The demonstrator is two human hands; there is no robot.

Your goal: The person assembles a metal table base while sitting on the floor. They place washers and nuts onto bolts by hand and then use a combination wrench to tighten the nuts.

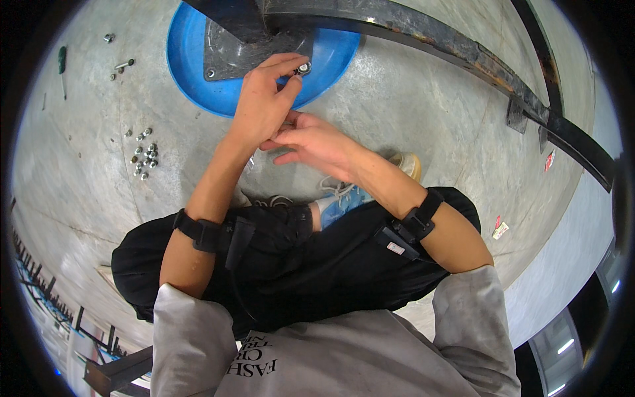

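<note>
A black steel base plate [231, 56] rests in a round blue dish [188, 76] on the floor in front of me. At its near right corner sits a shiny nut [303, 68], pinched between the thumb and forefinger of my left hand [264, 99]. Another fastener [211, 73] shows at the near left corner of the plate. My right hand [317, 142] is just below my left, palm partly turned up and fingers loosely apart. Its fingertips reach close under the left wrist, partly hidden, and nothing shows in it.
A black steel beam [410, 36] rises from the plate and curves away right. Several loose nuts [145, 155] lie on the floor at left, beyond them a bolt [124, 65] and a green-handled screwdriver [62, 63]. My shoe [407, 165] stands near my right forearm.
</note>
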